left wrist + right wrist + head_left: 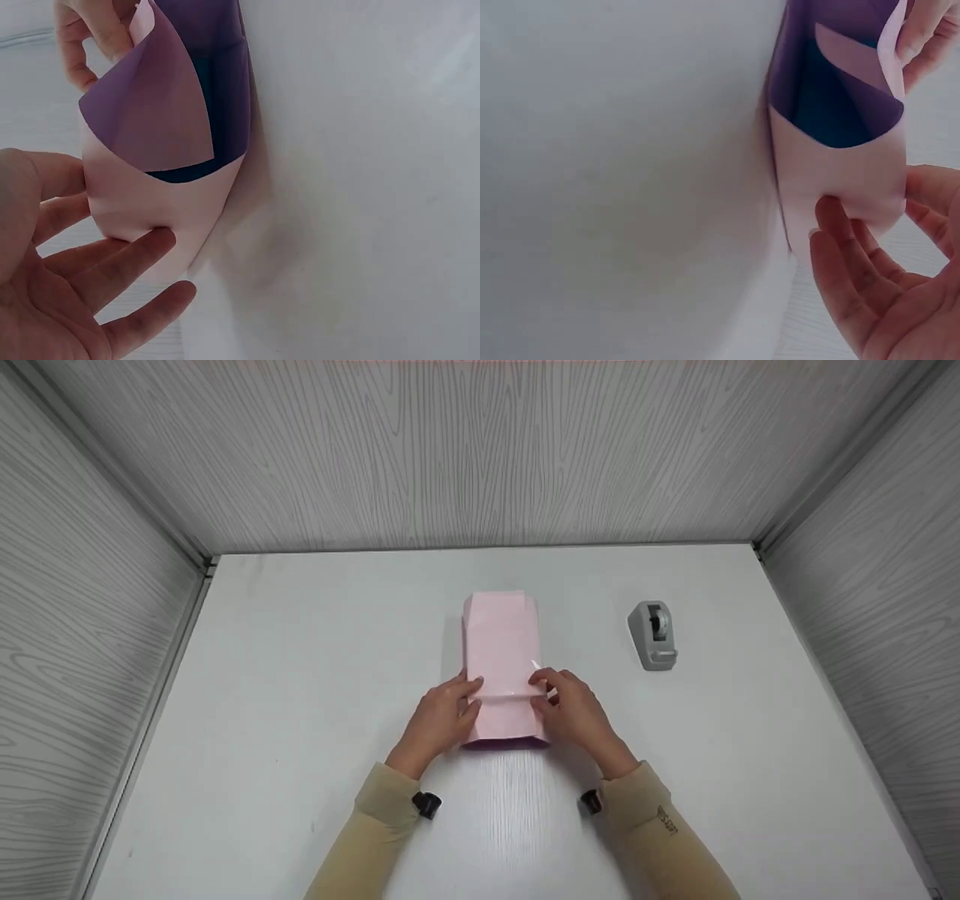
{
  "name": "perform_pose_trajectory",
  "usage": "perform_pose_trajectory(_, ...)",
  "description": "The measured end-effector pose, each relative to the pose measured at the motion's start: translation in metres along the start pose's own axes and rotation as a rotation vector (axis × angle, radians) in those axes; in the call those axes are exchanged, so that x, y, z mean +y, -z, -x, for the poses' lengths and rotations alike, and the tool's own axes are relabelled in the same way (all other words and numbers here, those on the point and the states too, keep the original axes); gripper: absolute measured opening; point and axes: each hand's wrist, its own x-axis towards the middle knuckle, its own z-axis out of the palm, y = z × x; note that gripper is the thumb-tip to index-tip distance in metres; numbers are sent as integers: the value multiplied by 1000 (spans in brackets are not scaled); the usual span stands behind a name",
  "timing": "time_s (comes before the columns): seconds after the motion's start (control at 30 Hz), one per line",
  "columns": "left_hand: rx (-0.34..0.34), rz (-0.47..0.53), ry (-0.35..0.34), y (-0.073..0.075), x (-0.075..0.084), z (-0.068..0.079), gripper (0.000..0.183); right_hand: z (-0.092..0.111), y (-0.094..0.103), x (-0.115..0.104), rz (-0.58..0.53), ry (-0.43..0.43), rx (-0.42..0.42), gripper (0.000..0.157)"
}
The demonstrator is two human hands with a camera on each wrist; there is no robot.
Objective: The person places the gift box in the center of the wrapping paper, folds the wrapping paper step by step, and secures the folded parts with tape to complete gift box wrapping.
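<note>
Lengthwise, the pink packet (pixel 501 649) runs front to back, open end (pixel 506 743) nearest

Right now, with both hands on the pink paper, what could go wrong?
1. The near end of the pink paper gapes and a flap curls in the opening; closing it could trap a crooked fold.
2. A finger of the left hand presses into the side wall; more force might crease it.
3. The tape dispenser sits apart from both hands; letting go to reach it may let the paper spring open.
</note>
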Motion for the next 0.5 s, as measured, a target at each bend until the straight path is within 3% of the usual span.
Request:
perform_pose_trajectory(0.13, -43, 79, 39, 5, -2, -5, 40, -5, 2, -1, 10, -9, -37, 22)
perform_pose_trajectory(0.23, -40, 102, 25, 5, -3, -7, 39, -7, 4, -1, 6, -4, -48, 23)
perform_pose_trajectory(0.5, 76, 15, -56, -4, -3, -10, 31, -10, 5, 0, 23, 28, -51, 25)
